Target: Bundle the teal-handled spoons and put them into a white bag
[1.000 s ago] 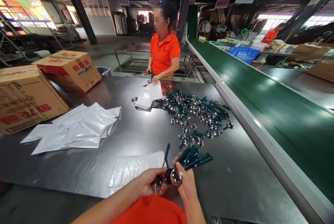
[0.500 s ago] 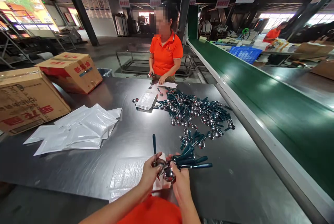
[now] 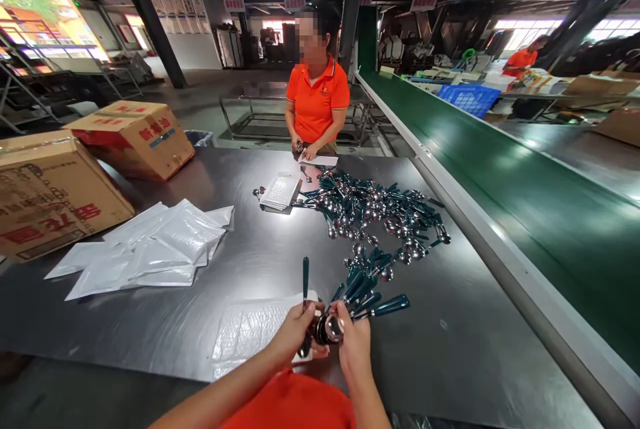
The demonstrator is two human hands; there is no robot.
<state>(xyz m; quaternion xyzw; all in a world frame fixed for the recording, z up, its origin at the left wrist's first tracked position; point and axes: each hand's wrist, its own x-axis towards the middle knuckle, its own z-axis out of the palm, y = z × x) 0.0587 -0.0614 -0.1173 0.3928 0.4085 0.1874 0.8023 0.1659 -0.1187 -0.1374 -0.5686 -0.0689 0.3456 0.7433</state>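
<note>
A steel table (image 3: 450,349) fills the view, with a green conveyor (image 3: 525,202) along its right edge. Two cartons (image 3: 55,189) sit at the far left, and a spread of white bags (image 3: 150,249) lies just beside them. A heap of scoops (image 3: 380,212) with dark green handles covers the middle of the table, reaching toward a co-worker (image 3: 317,99) in an orange shirt at the far end. At the near edge lies a bubble bag (image 3: 250,332). Over it the left hand (image 3: 296,330) pinches one spoon (image 3: 305,282), handle upright, while the right hand (image 3: 354,342) is clenched round a bunch (image 3: 370,299) of scoops, handles fanning right, bowls between both hands.
</note>
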